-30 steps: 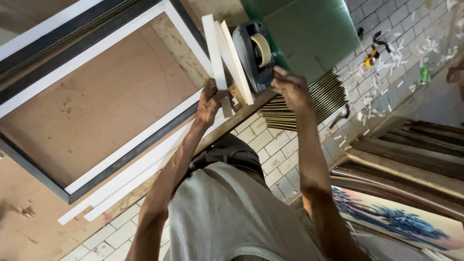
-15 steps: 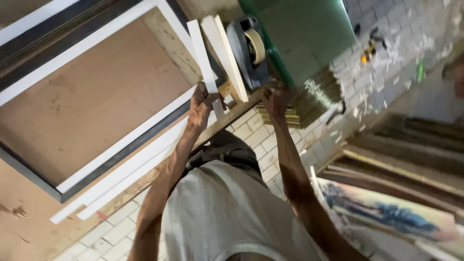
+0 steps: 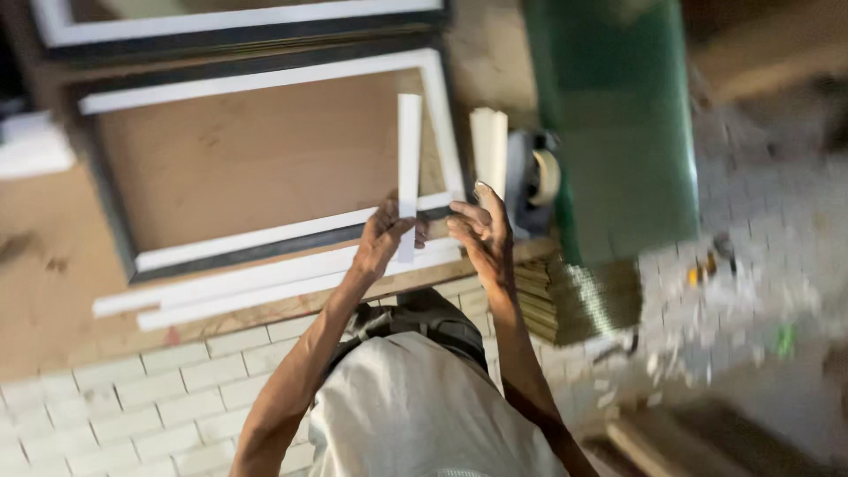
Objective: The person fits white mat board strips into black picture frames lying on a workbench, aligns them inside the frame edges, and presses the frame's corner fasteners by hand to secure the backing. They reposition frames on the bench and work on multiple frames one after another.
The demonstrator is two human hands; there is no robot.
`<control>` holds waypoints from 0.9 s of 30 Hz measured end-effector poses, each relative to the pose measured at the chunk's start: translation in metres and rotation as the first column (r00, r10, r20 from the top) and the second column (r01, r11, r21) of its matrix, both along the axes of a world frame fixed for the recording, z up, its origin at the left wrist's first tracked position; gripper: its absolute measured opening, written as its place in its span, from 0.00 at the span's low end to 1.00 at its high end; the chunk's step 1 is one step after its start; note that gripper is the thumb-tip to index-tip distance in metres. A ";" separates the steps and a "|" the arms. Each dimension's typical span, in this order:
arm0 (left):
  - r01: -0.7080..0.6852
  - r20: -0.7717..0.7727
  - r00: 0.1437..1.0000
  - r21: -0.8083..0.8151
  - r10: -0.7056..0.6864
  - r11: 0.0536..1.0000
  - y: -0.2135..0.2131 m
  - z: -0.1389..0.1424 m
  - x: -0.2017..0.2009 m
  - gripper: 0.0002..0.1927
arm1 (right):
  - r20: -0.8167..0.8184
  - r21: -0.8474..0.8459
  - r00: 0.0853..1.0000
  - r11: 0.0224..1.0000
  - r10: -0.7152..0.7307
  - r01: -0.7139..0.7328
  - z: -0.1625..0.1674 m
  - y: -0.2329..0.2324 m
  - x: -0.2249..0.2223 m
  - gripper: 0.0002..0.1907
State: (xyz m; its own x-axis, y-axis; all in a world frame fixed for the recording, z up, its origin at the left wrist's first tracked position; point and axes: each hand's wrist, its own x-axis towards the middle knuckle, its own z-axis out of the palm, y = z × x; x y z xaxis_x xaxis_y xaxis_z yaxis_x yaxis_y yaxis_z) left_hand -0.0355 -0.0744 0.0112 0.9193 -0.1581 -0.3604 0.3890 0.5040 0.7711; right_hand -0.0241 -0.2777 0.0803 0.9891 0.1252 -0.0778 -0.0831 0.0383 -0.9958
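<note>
Here both hands grasp white strips: left hand (image 3: 384, 237) one strip (image 3: 408, 168), right hand (image 3: 481, 234) another (image 3: 489, 150).

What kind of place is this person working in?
Probably a picture-framing workshop: white-edged rectangular frames lie on a brown wooden bench, and the left hand holds a white moulding strip.

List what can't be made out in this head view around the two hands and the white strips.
- Right hand: its grip on the wider white strip is hidden behind the fingers.
- Left hand: the palm side on the narrow white strip is hidden.
- Tape roll: blurred by motion.
- Small things on the tiled floor: too blurred to identify.
- Upper frame: cut off by the top edge.
</note>
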 end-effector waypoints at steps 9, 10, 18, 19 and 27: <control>-0.601 0.600 0.790 0.716 0.128 0.354 0.056 0.033 -0.059 0.23 | 0.217 -0.335 0.934 0.921 0.283 -0.201 0.001 0.160 0.052 0.51; -0.636 0.623 0.767 0.703 0.154 0.318 0.073 0.033 -0.063 0.24 | 0.232 -0.350 0.930 0.916 0.286 -0.194 -0.007 0.183 0.053 0.51; -0.494 0.218 0.867 0.494 0.448 0.716 0.211 0.041 -0.113 0.16 | -0.052 -0.046 0.962 0.961 0.269 -0.272 -0.011 0.312 0.030 0.54; -0.460 0.185 0.882 0.534 0.433 0.709 0.226 0.036 -0.122 0.16 | -0.082 -0.060 0.959 0.959 0.273 -0.278 -0.012 0.329 0.024 0.54; -0.659 0.413 0.745 0.576 0.523 0.484 0.293 0.004 -0.142 0.19 | -0.018 -0.128 0.932 0.924 0.362 -0.362 -0.036 0.431 0.039 0.51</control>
